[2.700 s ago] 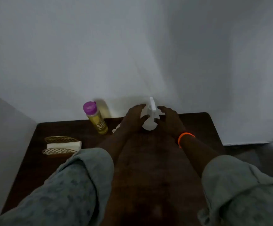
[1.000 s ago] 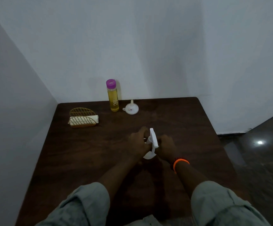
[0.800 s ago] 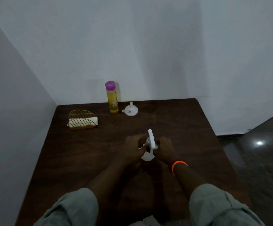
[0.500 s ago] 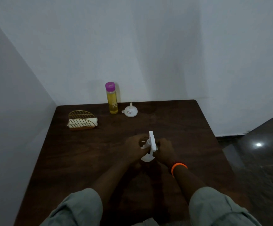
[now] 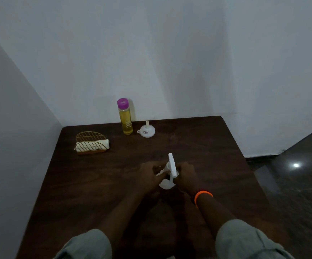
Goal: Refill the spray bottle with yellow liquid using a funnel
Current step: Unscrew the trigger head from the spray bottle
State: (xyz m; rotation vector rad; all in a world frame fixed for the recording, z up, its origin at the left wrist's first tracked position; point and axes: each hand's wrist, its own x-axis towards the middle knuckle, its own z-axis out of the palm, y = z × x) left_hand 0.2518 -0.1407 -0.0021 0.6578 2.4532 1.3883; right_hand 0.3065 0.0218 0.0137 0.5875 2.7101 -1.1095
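**Mia:** What does the spray bottle look like?

**Sam:** It is white and small. It has a long flat spray top that sticks up, and a thin trigger that points to the left. The round bottom part is low down between the hands, so only a bit of it shows. The room is dim, so I can't tell if there is anything inside it.

**Mia:** Where is it?

**Sam:** In the middle of the dark brown table, close to the person.

**Mia:** What are the hands doing?

**Sam:** Both hold it. The left hand is curled round its left side, by the trigger. The right hand is curled round its right side. That wrist has an orange band.

**Mia:** Where is the yellow stuff?

**Sam:** In a tall clear bottle with a purple cap. It stands at the back of the table, by the wall. It is nearly full.

**Mia:** And the funnel?

**Sam:** It is white. It sits just to the right of the tall bottle, wide side down, thin tube up.

**Mia:** Anything else?

**Sam:** A gold wire holder with something white in it, at the back left.
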